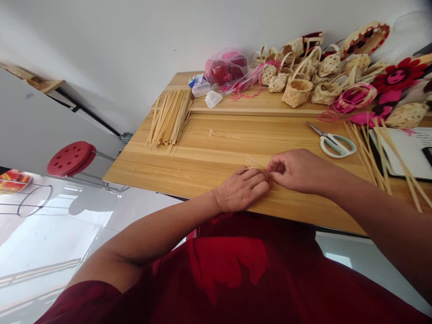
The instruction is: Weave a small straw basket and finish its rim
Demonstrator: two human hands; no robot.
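Thin strip [266, 172] at counter [216, 155] front edge, right hand [299, 172] pinching it; left hand [243, 188] adjacent, curled over, grip unclear. Long axis hidden.

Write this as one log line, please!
left hand: fingers curled | right hand: pinching thin strip | scissors: on table, unheld
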